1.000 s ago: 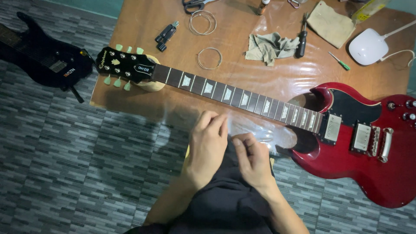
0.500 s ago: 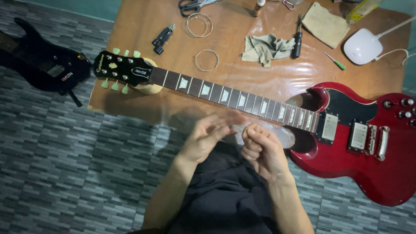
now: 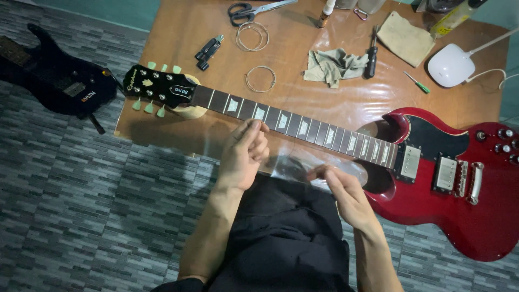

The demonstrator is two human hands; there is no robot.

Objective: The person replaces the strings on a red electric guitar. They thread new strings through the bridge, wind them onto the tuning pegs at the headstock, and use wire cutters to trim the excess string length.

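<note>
At far left a black guitar [image 3: 54,75] lies on the floor. The red guitar's headstock [image 3: 157,88] sits propped on a pale block—neck [image 3: 297,127] level. The left hand [image 3: 244,154], fingers together, touches the neck's near edge; the right hand [image 3: 346,194] pinches at clear plastic sheet [image 3: 303,162]—body [image 3: 454,178] at right.

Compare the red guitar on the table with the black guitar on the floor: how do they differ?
The red guitar lies across the wooden table, whole in view; the black guitar lies on the tiled floor, cut off by the frame edge. The red guitar's neck sits by the left hand; the black guitar lies far from both hands. The red guitar shows no strings; the black one's cannot be made out. Both are glossy electric guitars.
</note>
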